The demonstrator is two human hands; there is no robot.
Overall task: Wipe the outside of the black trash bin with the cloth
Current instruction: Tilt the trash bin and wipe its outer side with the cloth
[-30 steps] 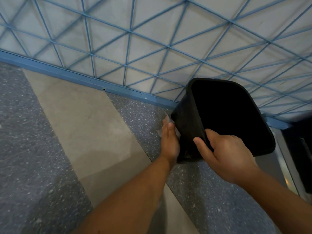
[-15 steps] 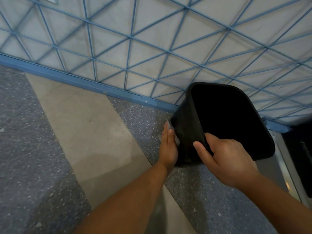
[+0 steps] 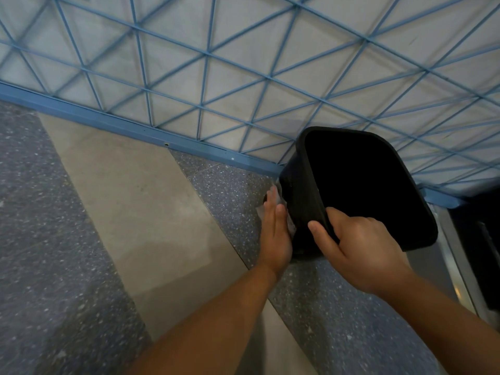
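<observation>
Our right hand [image 3: 359,250] grips the near rim of the black trash bin [image 3: 303,196], thumb on the outer wall and fingers curled over the edge into the dark inside. Our left hand [image 3: 276,231] lies flat, fingers straight and together, pressing the pale cloth [image 3: 289,221] against the bin's left outer wall.

The largest thing before us is the wall [image 3: 243,63], pale panels crossed by blue diagonal bars, with a blue base rail [image 3: 130,128] along its foot. Below it runs the floor [image 3: 67,253], speckled grey stone with a broad beige band across it. The bin leans, its mouth turned towards us, just beside the wall and the rail. Only small edges of the cloth show past our fingers.

We judge the wiping to be under way on the left side. We cannot tell which parts are already clean; the black surface shows no marks either way. The far side, the right side and the base are hidden from us, and they likely remain to be done.
</observation>
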